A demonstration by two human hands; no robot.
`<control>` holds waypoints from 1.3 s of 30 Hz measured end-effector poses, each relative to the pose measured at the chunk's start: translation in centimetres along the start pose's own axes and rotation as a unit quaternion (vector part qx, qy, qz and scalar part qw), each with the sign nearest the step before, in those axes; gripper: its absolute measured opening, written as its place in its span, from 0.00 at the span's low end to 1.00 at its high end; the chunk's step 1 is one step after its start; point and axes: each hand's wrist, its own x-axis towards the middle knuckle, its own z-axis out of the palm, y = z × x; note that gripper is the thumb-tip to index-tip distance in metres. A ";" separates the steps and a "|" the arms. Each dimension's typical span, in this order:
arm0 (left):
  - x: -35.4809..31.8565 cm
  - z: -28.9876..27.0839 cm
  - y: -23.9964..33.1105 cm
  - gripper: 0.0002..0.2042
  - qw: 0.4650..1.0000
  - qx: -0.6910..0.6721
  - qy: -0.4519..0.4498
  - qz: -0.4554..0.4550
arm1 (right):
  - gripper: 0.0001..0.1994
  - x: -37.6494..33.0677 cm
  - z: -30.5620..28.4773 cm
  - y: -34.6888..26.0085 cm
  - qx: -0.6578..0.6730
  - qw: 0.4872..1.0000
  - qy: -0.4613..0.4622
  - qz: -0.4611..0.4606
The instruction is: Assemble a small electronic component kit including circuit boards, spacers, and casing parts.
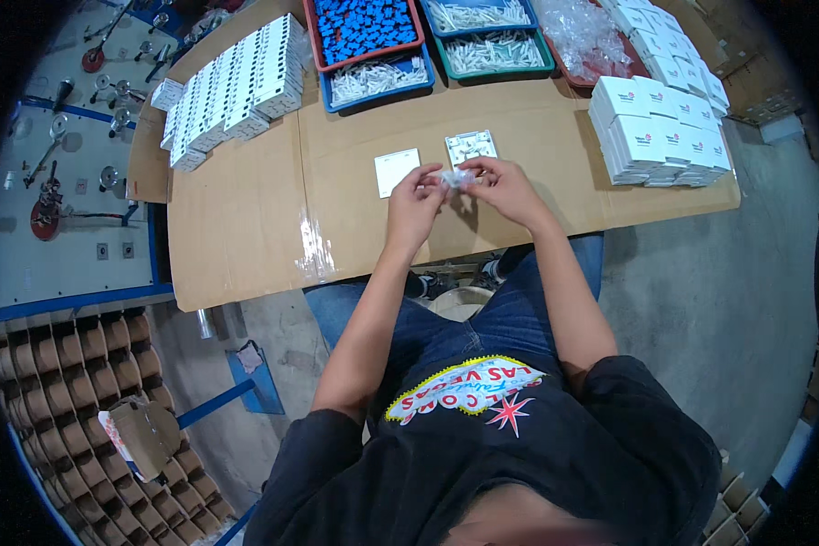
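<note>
Pinching one small clear plastic packet (pixel 452 178) between both sets of fingertips, you have it just on the near side of the open white box (pixel 470 146), seen from the head camera. Your left hand (pixel 413 206) grips the packet's left end and your right hand (pixel 511 193) grips its right end, thumb against fingers on each; blur hides what the packet contains.

The open white box, one in number, has several small white parts in it, too small to count. Left of it lies one flat white square (pixel 396 171), near but not touching. Both rest on the cardboard sheet (pixel 246 218).

Beyond the open white box you have five trays: one red tray (pixel 369 58) of blue pieces, far left; one lower blue tray (pixel 387 97) under its near edge, with white pieces; one upper blue tray (pixel 487 31) and one green tray (pixel 500 76), both with slim white pieces; and one dark red tray (pixel 640 64) to the right, with clear plastic bags (pixel 587 38).

Two groups of white boxes flank the open white box, too many to count surely: the left stack (pixel 237 86) and the right stack (pixel 660 136), both well apart from it.
</note>
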 end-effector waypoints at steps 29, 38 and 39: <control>5.5 3.8 -1.2 0.06 0.837 0.442 0.072 0.313 | 0.12 3.7 -1.2 5.2 -0.120 0.961 0.202 -0.145; 5.5 3.9 -1.7 0.06 0.857 0.400 0.071 0.316 | 0.09 3.8 -0.8 4.8 -0.126 0.959 0.238 -0.089; 5.6 4.0 -1.8 0.06 0.884 0.373 0.075 0.270 | 0.09 3.9 -0.7 4.7 -0.126 0.959 0.237 -0.089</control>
